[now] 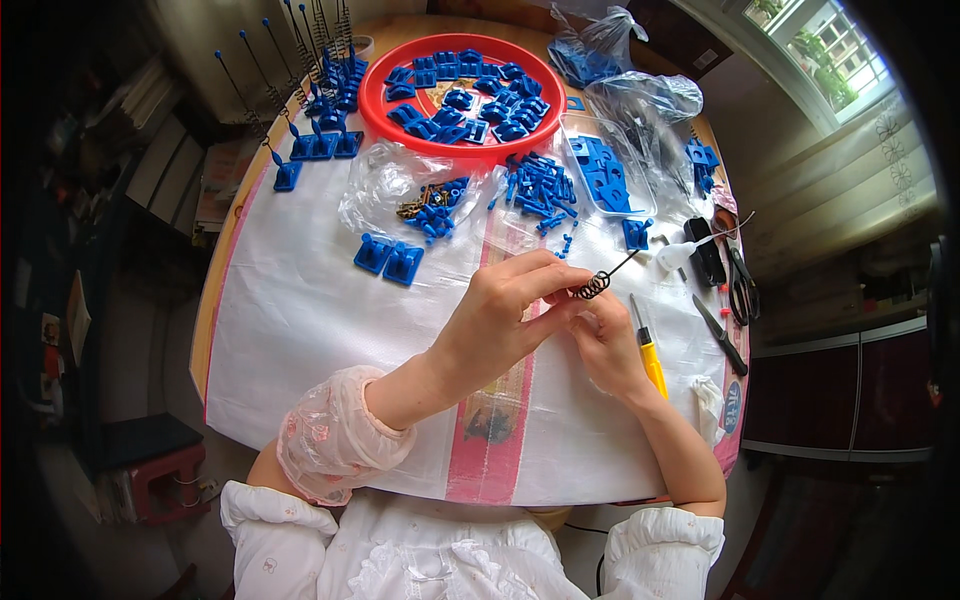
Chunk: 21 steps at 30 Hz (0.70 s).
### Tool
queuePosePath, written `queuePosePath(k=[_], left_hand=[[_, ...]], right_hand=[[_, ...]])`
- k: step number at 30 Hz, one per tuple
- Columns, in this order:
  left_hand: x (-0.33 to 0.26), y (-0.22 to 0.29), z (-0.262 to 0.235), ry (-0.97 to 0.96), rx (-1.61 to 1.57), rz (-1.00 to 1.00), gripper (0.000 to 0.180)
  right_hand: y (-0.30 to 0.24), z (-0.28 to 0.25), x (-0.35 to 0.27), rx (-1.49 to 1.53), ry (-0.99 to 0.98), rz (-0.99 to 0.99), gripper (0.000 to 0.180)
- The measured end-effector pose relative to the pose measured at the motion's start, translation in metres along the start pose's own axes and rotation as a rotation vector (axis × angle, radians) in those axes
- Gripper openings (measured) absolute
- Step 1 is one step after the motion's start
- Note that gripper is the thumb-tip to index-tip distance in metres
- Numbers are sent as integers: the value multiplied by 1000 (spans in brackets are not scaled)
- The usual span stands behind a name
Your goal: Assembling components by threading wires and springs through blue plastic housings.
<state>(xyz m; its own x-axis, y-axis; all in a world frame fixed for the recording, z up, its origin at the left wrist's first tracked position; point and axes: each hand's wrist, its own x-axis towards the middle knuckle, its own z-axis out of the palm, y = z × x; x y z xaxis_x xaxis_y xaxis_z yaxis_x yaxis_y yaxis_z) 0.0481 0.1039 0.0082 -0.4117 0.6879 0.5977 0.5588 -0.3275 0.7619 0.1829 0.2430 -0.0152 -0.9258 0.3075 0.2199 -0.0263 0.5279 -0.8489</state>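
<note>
My left hand [512,300] and my right hand [608,345] meet over the front middle of the table. Between them a black coil spring [594,287] slants up, its straight wire end toward the back right. Thumb and fingers of my left hand pinch the spring's lower end. My right hand is closed just below the coils, its fingertips against the left ones; what they grip is hidden. A yellow-handled screwdriver [650,362] lies beside my right wrist. Two blue square-based parts [388,259] sit beyond my left forearm. A single blue part [636,234] stands near the wire's tip.
A red round tray [372,118] of blue parts stands at the back. Nearer lie small blue pins [537,192] and a plastic bag [385,200] with screws. Finished-looking pieces with springs [320,143] stand back left. A knife [722,335], scissors [742,288] and white bottle [676,255] lie right.
</note>
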Motion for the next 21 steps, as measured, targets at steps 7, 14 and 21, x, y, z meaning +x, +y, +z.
queuePosePath(k=[7,14,21], left_hand=[[0,0,0,-2,-2,-2,30],[1,0,1,7,10,20,27],[0,-1,3,10,0,10,26]], right_hand=[[5,1,-2,7,26,2,37],[7,0,-5,-14,33,-6,32],[10,2,-7,11,43,-4,26]])
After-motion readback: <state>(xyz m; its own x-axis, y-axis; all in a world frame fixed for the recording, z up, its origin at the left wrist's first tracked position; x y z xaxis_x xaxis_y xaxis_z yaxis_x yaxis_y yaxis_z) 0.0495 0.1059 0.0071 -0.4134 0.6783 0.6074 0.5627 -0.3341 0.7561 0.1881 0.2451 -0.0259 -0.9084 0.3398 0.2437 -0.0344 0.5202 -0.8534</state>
